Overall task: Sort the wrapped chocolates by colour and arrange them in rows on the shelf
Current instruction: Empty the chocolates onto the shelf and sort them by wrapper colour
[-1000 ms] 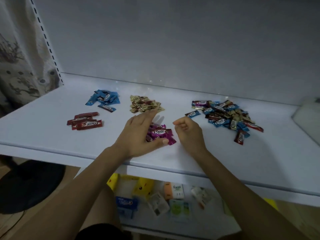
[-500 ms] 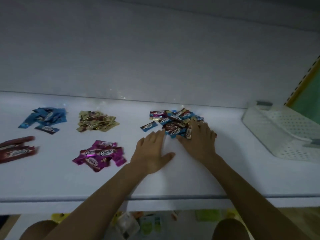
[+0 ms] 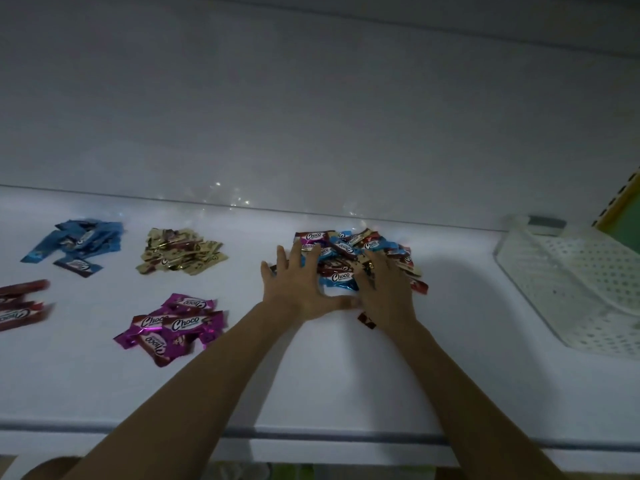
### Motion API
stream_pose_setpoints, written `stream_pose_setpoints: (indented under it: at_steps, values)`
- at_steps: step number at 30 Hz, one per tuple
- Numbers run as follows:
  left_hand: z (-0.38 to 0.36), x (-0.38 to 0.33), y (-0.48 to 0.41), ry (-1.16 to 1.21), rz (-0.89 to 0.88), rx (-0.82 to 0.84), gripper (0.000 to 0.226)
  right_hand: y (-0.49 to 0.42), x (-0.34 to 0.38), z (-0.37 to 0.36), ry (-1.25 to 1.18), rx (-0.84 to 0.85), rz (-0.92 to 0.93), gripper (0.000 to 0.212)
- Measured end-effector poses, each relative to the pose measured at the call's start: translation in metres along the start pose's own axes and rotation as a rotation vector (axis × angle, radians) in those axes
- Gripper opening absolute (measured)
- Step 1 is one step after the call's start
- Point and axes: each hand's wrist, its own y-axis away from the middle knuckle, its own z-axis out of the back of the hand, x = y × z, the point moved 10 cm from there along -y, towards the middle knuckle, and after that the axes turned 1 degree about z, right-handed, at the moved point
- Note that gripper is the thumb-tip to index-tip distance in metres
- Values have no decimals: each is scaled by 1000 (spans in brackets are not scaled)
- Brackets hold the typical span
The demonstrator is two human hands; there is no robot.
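On the white shelf (image 3: 311, 375) lies a mixed pile of wrapped chocolates (image 3: 349, 252) in blue, red, purple and gold. My left hand (image 3: 294, 285) rests flat with fingers spread on the pile's left side. My right hand (image 3: 384, 289) lies palm down on its right part, fingers apart. One red chocolate (image 3: 366, 320) sits by my right wrist. Sorted heaps lie to the left: blue chocolates (image 3: 79, 244), gold chocolates (image 3: 180, 254), purple chocolates (image 3: 176, 327), and red chocolates (image 3: 20, 306) at the left edge.
A white perforated plastic basket (image 3: 575, 285) lies tilted at the shelf's right end. The white back wall (image 3: 311, 116) rises behind the piles. The shelf's front edge (image 3: 311, 436) runs across below my forearms.
Both hands moved right from the purple heap to the mixed pile, and now press flat on it. The left hand has slid forward onto the pile's left side.
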Motion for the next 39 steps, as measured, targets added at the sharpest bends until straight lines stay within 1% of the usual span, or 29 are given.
stream_pose_setpoints:
  at_steps: [2, 4, 7, 9, 14, 18, 22, 23, 26, 29, 33, 35, 36, 39]
  values:
    - [-8, -2, -9, 3, 9, 7, 125, 0, -3, 6, -107, -41, -12, 40]
    - [-10, -15, -16, 34, -48, -13, 121, 1, -9, 11, -240, -61, -56, 34]
    - [-11, -39, -24, 80, -143, -23, 105, 2, -15, 17, -401, -105, -110, 27]
    - [-12, -47, -26, 59, -156, -62, 93, 1, -18, 17, -461, -113, -142, 24]
    - [-2, -56, -29, 115, -109, -250, 69, 0, -20, 16, -443, -111, -139, 20]
    - [8, -50, -27, 307, -135, -321, 52, -1, -17, 16, -362, -101, -92, 21]
    - [16, -38, -24, 365, -137, -391, 38, 0, -17, 17, -322, -114, -65, 20]
    - [18, -32, -24, 425, -111, -402, 34, 1, -16, 16, -315, -113, -59, 20]
    - [18, -13, -22, 725, -1, -406, 23, 4, -15, 18, -316, -118, -46, 20]
    - [17, -7, -16, 960, -2, -409, 6, 6, -16, 25, -298, -166, -45, 16]
    - [20, -1, -11, 1153, -3, -408, 6, 12, -3, 34, -253, -234, 21, 18]
    - [20, 0, -10, 1246, -5, -388, 7, 17, 7, 37, -271, -274, 89, 27]
    - [18, -1, -10, 1298, -9, -371, 8, 20, 11, 39, -287, -284, 111, 34]
    - [15, -1, -9, 1432, -30, -321, 13, 23, 12, 39, -382, -259, 99, 55]
